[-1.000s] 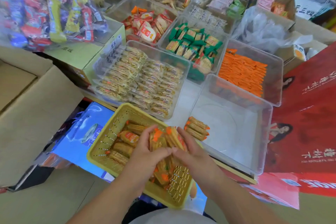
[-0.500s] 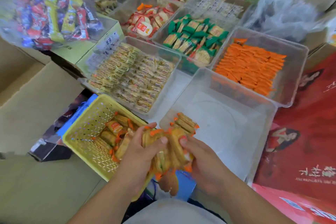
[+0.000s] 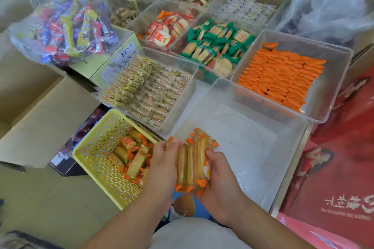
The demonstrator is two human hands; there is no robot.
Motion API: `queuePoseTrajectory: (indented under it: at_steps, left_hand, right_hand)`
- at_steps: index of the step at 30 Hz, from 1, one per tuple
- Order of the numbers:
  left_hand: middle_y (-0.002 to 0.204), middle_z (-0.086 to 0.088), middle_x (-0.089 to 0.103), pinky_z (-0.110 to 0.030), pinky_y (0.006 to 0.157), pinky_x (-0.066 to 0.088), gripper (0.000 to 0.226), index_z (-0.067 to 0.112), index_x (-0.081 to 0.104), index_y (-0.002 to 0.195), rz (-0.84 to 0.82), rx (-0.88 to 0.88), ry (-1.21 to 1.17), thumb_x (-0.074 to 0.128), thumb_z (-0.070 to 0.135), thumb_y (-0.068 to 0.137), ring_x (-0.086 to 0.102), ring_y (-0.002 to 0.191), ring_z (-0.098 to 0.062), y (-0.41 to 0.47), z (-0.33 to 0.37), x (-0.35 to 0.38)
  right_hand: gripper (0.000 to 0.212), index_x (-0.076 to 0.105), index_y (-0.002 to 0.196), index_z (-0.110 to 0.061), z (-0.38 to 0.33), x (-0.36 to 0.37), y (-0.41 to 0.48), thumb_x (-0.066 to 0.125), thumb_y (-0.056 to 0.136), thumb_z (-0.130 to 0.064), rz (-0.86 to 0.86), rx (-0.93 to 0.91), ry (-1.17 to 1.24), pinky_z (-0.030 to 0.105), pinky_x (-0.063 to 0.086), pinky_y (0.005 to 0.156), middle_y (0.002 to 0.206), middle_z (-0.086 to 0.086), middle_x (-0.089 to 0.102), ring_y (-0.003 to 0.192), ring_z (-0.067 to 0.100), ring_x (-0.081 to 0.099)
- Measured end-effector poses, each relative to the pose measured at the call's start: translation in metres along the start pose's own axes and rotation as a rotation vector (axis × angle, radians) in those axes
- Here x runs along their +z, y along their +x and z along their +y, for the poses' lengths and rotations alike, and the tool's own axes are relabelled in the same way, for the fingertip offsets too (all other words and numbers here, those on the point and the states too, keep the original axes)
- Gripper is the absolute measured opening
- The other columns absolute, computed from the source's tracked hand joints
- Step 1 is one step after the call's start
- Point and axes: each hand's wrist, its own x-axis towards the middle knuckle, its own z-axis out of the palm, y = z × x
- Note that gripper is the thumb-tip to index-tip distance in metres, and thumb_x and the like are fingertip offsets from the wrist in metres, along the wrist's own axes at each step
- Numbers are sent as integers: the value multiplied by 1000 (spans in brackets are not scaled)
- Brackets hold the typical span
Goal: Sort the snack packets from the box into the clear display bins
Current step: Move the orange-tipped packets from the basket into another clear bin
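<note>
"Where are the snack packets [image 3: 192, 159]?"

"Just right of the yellow basket [image 3: 95, 147], squeezed between the left hand [image 3: 162, 163] and the right hand [image 3: 220, 180], fingers curled round them (more lie inside the basket). The see-through bin [image 3: 253, 157] is right of the basket too."

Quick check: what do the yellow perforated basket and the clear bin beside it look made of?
Yellow perforated basket: probably moulded plastic, matte, one even colour with regular slots. Clear rectangular bin beside it: rigid transparent plastic, glossy; surface beneath shows through.
</note>
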Motion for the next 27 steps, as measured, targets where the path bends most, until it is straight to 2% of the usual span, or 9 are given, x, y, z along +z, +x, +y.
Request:
queuePoseTrajectory:
  at_steps: [2, 6, 9, 11, 14, 16, 21, 23, 27]
  left_hand:
    - [75, 10, 69, -38, 67, 56, 29, 31, 64, 89, 2, 73, 101, 56, 58, 96, 72, 75, -10, 0, 2, 8]
    - [88, 12, 76, -47, 86, 59, 42, 49, 74, 84, -50, 116, 244, 41, 43, 109, 73, 83, -8, 3, 8, 17]
    - [97, 3, 78, -46, 93, 58, 42, 39, 75, 94, -117, 86, 251, 37, 48, 109, 75, 94, -13, 6, 6, 20]
    - [105, -1, 75, -45, 96, 55, 43, 32, 68, 109, -143, 114, 261, 35, 59, 104, 72, 102, -17, 7, 3, 21]
    - [120, 2, 67, -45, 104, 50, 64, 32, 54, 131, -171, 173, 349, 28, 77, 94, 64, 115, -15, 12, 2, 21]
    - [135, 3, 60, -46, 113, 42, 73, 30, 46, 144, -158, 224, 452, 24, 75, 91, 55, 128, -16, 18, 3, 21]
    - [133, 7, 58, -43, 115, 37, 69, 19, 57, 134, -152, 383, 553, 20, 66, 98, 52, 129, -19, 35, 5, 21]
    - [131, 10, 58, -39, 114, 36, 72, 17, 60, 134, -147, 471, 607, 19, 64, 98, 53, 130, -21, 45, 8, 18]
    - [137, -10, 59, -43, 112, 34, 74, 11, 57, 141, -130, 664, 966, 22, 62, 100, 50, 129, -31, 72, 5, -1]
  right_hand:
    - [51, 77, 114, -17, -3, -4, -2, 52, 79, -45, 7, 15, 19, 37, 58, 67, 112, 13, 74, 94, 25, 73]
    - [47, 80, 108, -21, -10, -10, -1, 54, 77, -46, 58, -8, 3, 40, 59, 79, 116, 12, 74, 96, 24, 74]
    - [42, 82, 101, -27, -13, -11, 1, 54, 76, -46, 69, -30, -6, 33, 58, 77, 113, 7, 76, 98, 19, 74]
    - [40, 82, 99, -29, -13, -10, 0, 54, 76, -46, 77, -27, 4, 30, 57, 76, 111, 4, 77, 98, 16, 74]
    - [41, 80, 107, -29, -14, -8, 1, 52, 82, -45, 84, -7, 8, 28, 57, 76, 117, 4, 75, 102, 15, 73]
    - [41, 78, 112, -28, -14, -8, 2, 51, 85, -44, 86, -2, 8, 28, 58, 78, 124, 6, 72, 109, 16, 71]
    - [44, 77, 113, -24, -15, -8, 15, 59, 77, -44, 88, -14, -72, 32, 58, 71, 115, 8, 75, 96, 18, 74]
    - [49, 72, 121, -20, -21, -10, 25, 63, 78, -43, 121, -36, -109, 33, 58, 69, 114, 11, 74, 92, 21, 74]
    - [53, 58, 134, -15, -43, -25, 52, 59, 89, -44, 236, -120, -181, 33, 58, 66, 114, 11, 74, 92, 23, 75]
